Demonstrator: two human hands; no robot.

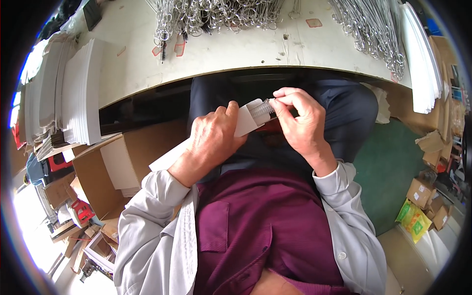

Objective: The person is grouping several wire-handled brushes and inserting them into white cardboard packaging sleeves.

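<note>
Over my lap, my left hand (212,133) is wrapped round a long, narrow white carton (244,122), whose far end runs back under my wrist. The carton's upper right end stands open with its flap out. Wire brushes with pale bristles (262,112) show in that opening. My right hand (304,118) pinches at their tips, thumb against forefinger; how many brushes it touches is hidden. On the table (132,69) ahead lies a large heap of wire brushes (216,14) with looped metal ends, and a second bunch (366,32) lies at the right.
Flat white cartons (82,93) stand stacked at the table's left, with more white cartons (424,64) at the right edge. An open cardboard box (103,164) sits below on my left. A yellow-green bag (414,219) and small brown boxes (420,192) lie at the lower right.
</note>
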